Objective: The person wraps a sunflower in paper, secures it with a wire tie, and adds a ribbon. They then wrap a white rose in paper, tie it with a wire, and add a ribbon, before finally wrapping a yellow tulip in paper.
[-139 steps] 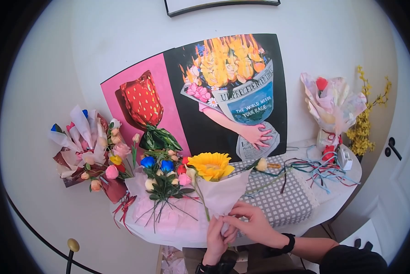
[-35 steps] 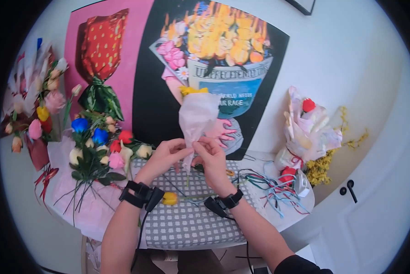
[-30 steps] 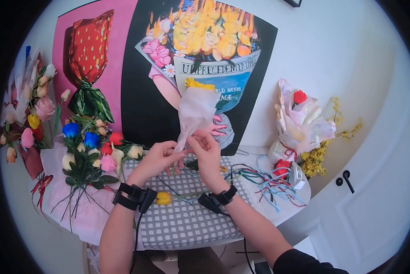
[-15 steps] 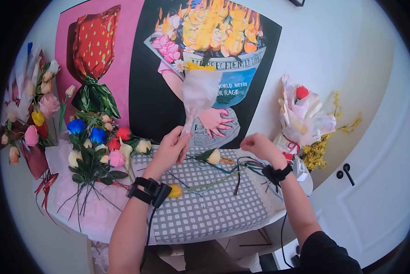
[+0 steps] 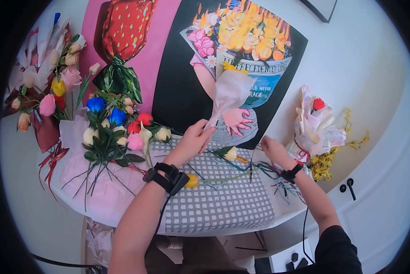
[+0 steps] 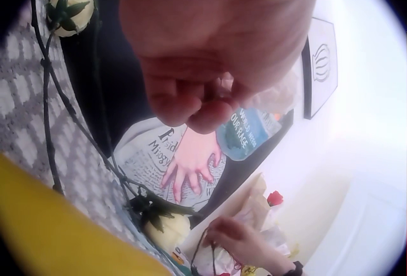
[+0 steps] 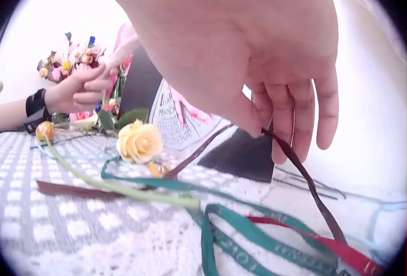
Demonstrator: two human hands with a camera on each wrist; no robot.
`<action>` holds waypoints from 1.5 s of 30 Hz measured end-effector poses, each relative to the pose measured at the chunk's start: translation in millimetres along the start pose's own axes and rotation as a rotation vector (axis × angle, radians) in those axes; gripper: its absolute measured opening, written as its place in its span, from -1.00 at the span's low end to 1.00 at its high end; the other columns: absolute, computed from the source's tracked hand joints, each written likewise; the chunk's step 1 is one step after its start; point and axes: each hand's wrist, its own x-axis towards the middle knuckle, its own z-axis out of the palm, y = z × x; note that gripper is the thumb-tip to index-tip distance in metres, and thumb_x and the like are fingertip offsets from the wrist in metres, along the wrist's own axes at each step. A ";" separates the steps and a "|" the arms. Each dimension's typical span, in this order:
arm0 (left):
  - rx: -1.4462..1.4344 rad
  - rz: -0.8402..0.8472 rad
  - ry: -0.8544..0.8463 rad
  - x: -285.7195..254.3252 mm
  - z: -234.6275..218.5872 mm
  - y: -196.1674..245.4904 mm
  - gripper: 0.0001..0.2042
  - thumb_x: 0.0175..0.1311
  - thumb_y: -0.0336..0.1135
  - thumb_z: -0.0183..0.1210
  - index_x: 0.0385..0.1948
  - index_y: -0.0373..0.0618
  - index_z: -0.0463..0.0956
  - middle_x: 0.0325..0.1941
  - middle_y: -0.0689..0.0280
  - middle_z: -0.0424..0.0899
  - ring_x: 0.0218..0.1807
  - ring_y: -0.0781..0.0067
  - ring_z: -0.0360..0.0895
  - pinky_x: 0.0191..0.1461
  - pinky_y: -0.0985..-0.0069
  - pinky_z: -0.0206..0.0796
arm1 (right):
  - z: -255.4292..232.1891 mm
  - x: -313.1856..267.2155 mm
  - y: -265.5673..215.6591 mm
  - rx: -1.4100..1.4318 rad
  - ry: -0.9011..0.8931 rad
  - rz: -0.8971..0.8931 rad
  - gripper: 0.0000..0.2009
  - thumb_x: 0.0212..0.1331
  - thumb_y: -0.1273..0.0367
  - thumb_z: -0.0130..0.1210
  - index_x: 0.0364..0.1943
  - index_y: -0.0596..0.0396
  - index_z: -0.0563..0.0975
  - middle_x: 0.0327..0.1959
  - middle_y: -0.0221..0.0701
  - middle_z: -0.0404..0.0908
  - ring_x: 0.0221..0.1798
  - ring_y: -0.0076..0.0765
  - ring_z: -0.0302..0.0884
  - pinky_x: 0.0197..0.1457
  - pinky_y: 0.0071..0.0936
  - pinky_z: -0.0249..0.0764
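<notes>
My left hand (image 5: pixel 198 142) grips the gathered neck of a sunflower bouquet in pale pink wrapping paper (image 5: pixel 233 92). The sunflower's yellow petals (image 5: pixel 234 68) peek over the paper's upper edge, facing away from me. To the right, my right hand (image 5: pixel 277 153) pinches a dark brown ribbon (image 7: pixel 308 180) between thumb and fingers, lifting part of it above the tablecloth. Teal ribbons (image 7: pixel 254 238) and a red one (image 7: pixel 346 255) lie below that hand. A cream rose (image 5: pixel 231 153) and a yellow tulip (image 5: pixel 192 181) lie on the cloth between my arms.
Loose flowers, including blue roses (image 5: pixel 95 104), are heaped on pink paper (image 5: pixel 97 192) at left. Finished-looking bouquets stand at both ends, one in pale wrapping (image 5: pixel 317 128) at right. A poster (image 5: pixel 175 77) leans on the wall behind the checked tablecloth (image 5: pixel 218 205).
Both hands were at the bouquet's neck earlier. My right hand has let go, moved right to the ribbons and picked up a brown one. The left hand keeps its grip; the view has shifted.
</notes>
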 end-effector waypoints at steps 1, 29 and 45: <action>-0.003 -0.002 0.004 0.9 -0.7 -1.9 -0.76 0.58 -0.21 0.07 -0.03 -0.22 0.46 -0.65 0.47 0.39 -0.73 0.68 0.30 -0.67 0.60 0.10 | -1.9 6.4 14.1 0.070 0.066 -0.048 -0.82 0.40 0.37 0.04 -0.08 0.21 0.48 -0.49 -0.15 0.63 -0.45 -0.01 0.63 -0.31 -0.12 0.52; -0.008 -0.019 -0.133 -10.1 17.4 -1.0 -0.86 0.61 -0.27 -0.02 0.04 -0.04 0.36 -0.55 0.55 0.25 -0.62 0.76 0.07 -0.59 0.68 -0.17 | 0.0 17.8 -200.8 0.904 0.574 -0.126 -0.87 0.28 0.54 0.25 -0.11 0.18 0.65 -0.37 -0.34 0.70 -0.43 -0.58 0.58 -0.38 -0.59 0.40; -0.224 -0.192 0.071 -5.4 14.4 7.1 -0.68 0.67 -0.01 -0.14 -0.23 0.00 0.42 -0.61 0.60 0.17 -0.68 0.79 -0.02 -0.62 0.65 -0.27 | 1.6 5.0 -205.9 0.904 0.549 -0.218 -0.84 0.22 0.55 0.26 -0.13 0.19 0.62 -0.18 -0.36 0.57 -0.32 -0.40 0.54 -0.25 -0.45 0.46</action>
